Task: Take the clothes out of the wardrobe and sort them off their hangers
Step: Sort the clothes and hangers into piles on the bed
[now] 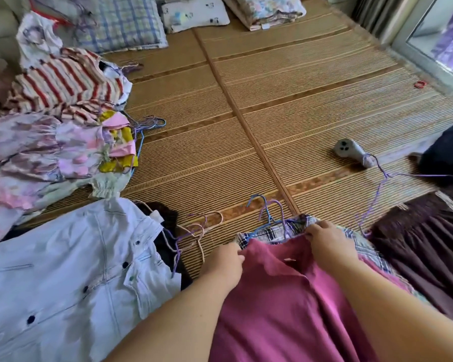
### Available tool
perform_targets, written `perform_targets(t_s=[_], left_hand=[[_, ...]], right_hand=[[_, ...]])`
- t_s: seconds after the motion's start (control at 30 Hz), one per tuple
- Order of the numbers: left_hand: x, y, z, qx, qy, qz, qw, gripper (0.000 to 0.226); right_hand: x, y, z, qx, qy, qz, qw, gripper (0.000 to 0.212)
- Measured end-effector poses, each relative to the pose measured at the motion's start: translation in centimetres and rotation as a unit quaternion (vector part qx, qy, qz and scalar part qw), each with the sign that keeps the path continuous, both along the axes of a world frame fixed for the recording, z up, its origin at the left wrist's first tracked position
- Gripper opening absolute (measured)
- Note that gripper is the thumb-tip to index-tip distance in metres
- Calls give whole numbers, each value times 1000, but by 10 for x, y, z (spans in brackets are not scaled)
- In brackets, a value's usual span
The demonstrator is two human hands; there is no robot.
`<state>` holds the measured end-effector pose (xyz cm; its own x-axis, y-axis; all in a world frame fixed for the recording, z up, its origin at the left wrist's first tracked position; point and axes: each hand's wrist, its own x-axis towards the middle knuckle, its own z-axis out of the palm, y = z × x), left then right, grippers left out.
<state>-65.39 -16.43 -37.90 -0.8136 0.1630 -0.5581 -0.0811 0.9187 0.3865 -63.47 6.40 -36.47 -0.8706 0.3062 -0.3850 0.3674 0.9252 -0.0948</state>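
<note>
Surface: woven bamboo mat point(285, 100), a seam straight down the middle.
Left side: striped top point(63, 82), floral dress point(37, 152), white shirt point(63, 270).
Near edge: pink garment point(285, 304), brown skirt point(424, 252).
Loose: wire hangers point(196, 229), grey handheld device point(351, 150).
Far end: checked pillow point(123, 22), folded quilt point(267, 11).

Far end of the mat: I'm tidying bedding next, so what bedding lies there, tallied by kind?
Pillows: 2 (blue-checked fabric pillow, white printed fabric pillow)
Folded floral quilt stack: 1
Total: 3

Left of the collared top point(285, 296) lies a shirt point(63, 270) — skirt point(424, 244) right, pillow point(120, 22) behind.
</note>
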Motion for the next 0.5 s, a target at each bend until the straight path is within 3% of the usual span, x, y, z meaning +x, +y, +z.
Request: perform_targets(t_s=[0.1, 0.27, 0.5], left_hand=[[-8, -4, -19, 3, -5, -5, 1000, 27], [1, -8, -26, 16, 40, -45, 998, 62], [46, -21, 17, -39, 159, -180, 970, 74]], right_hand=[[-2, -9, -16, -11, -9, -25, 1000, 30], [23, -23, -9, -51, -29, -22, 998, 64], [77, -56, 44, -64, 16, 55, 996, 71]])
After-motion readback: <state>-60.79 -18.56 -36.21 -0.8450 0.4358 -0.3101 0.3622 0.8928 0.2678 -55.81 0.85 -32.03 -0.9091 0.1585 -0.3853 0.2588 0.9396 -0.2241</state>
